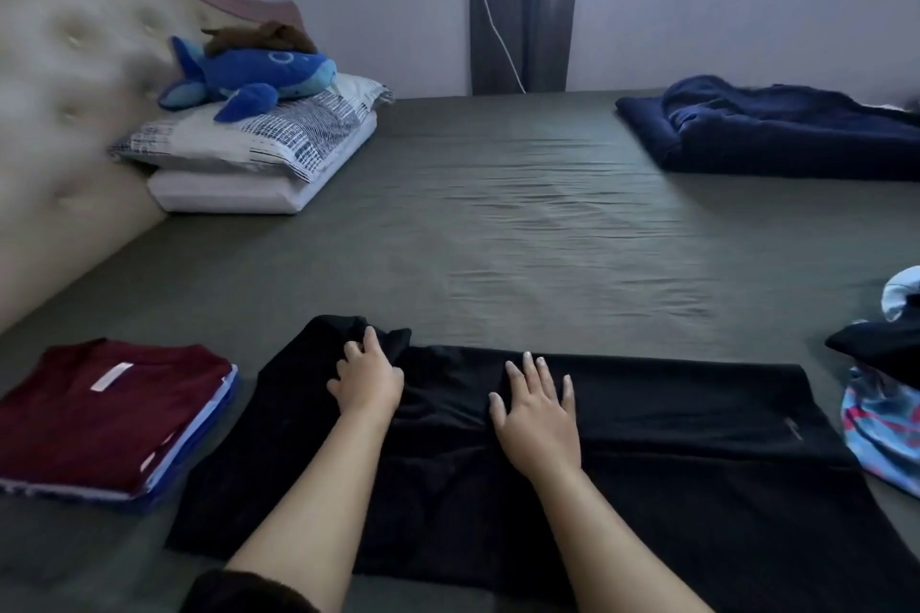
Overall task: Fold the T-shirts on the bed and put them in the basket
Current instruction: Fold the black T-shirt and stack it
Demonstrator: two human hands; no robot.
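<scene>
A black T-shirt (pixel 672 453) lies spread flat across the near part of the bed. My left hand (pixel 368 376) grips a bunched fold of it near its far left corner, fingers curled into the cloth. Flat on the shirt's middle lies my right hand (pixel 537 413), its fingers straight and spread. At the left sits a stack of folded T-shirts (pixel 114 418) with a maroon one on top. No basket is in view.
A heap of unfolded clothes (pixel 881 418), blue patterned and black, lies at the right edge. A dark blue blanket (pixel 776 134) is at the far right, pillows (pixel 259 154) with a blue plush whale (pixel 249 75) at the far left by the headboard. The olive sheet (pixel 498 224) covers the bed.
</scene>
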